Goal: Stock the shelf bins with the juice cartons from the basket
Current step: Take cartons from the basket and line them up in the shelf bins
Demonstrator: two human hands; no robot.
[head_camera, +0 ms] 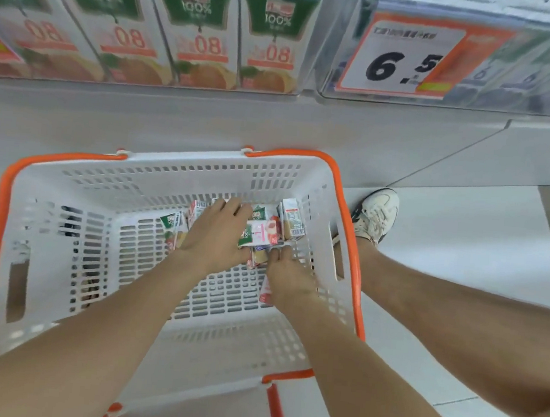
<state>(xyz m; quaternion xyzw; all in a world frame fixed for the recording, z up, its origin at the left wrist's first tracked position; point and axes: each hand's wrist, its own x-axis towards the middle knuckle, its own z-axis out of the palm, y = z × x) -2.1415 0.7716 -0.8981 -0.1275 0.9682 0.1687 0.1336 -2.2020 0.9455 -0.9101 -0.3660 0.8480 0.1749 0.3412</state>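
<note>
A white plastic basket point(176, 179) with orange handles stands on the floor below the shelf. Several small juice cartons point(294, 221) lie jumbled at its far right corner. Both my hands reach down into them. My left hand point(216, 233) lies over the pile with its fingers curled on a green and pink carton point(259, 235). My right hand point(289, 277) is just right of it, fingertips against a carton low in the pile; its grip is hidden. The clear shelf bin point(149, 31) above holds a row of green and orange cartons.
A second clear bin point(475, 103) at the upper right carries an orange price tag point(403, 60) reading 6.5. My right leg and white shoe point(378, 214) stand on the tiled floor beside the basket. The grey shelf base runs behind the basket.
</note>
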